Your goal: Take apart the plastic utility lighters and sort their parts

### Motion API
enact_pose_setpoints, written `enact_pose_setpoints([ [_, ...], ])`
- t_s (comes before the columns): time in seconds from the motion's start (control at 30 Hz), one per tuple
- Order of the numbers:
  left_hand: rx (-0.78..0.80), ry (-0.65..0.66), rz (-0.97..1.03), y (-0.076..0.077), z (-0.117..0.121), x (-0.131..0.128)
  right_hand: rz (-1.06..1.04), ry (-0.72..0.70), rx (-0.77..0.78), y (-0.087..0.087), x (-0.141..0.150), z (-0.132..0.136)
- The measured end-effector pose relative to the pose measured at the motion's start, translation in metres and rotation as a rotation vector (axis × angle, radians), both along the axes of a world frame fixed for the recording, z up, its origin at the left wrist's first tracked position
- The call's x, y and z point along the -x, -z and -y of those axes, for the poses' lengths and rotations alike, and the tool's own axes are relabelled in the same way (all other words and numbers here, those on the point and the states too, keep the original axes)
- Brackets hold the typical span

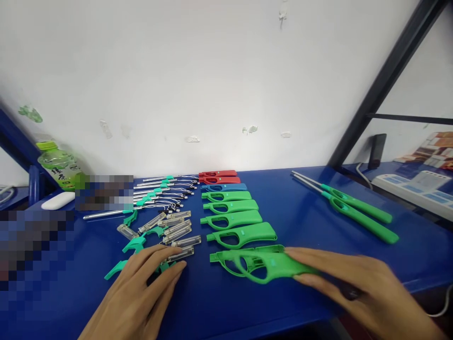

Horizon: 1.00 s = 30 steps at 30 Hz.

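My right hand (354, 283) grips the rear end of a green lighter handle shell (258, 264) lying at the front of the blue table (300, 212). My left hand (141, 293) lies flat with fingers stretched over a small green trigger piece (115, 270) and a clear fuel tube (180, 255). A column of handle shells runs away from me: several green ones (235, 219), one blue (222, 187), two red (217, 176). Left of them lie more clear tubes (173, 226) and metal rods with wires (159, 191).
Two assembled green long-nose lighters (354, 210) lie at the right. A green bottle (58, 165) and a white oblong object (57, 200) stand at the far left by the wall. A black shelf post (385, 80) rises at right, with boxes beyond it.
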<state>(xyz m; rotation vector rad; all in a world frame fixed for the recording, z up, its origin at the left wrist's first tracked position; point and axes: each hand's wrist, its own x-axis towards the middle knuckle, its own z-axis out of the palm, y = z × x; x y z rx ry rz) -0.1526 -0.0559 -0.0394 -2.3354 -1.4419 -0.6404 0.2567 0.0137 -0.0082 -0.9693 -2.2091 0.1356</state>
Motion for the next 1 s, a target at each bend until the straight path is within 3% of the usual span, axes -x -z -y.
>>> enact_pose_setpoints([
  [0.13, -0.03, -0.013, -0.001, -0.005, 0.0, -0.008, 0.076, -0.214, 0.07, 0.002, 0.024, -0.014],
  [0.43, -0.029, 0.003, 0.034, -0.009, -0.002, -0.013, 0.101, -0.25, 0.089, 0.006, 0.024, -0.028],
  [0.67, -0.013, -0.005, 0.029, -0.006, 0.0, -0.008, 0.11, -0.222, 0.124, 0.013, 0.022, -0.028],
  [0.83, -0.014, -0.019, 0.018, -0.005, 0.001, -0.008, 0.114, -0.177, 0.161, 0.008, 0.023, -0.023],
  [0.9, -0.016, -0.015, 0.008, -0.003, 0.001, -0.008, 0.075, -0.112, 0.129, 0.002, 0.02, -0.022],
  [1.0, -0.014, -0.018, -0.015, 0.0, 0.001, -0.005, 0.033, 0.081, -0.039, -0.008, -0.001, -0.027],
])
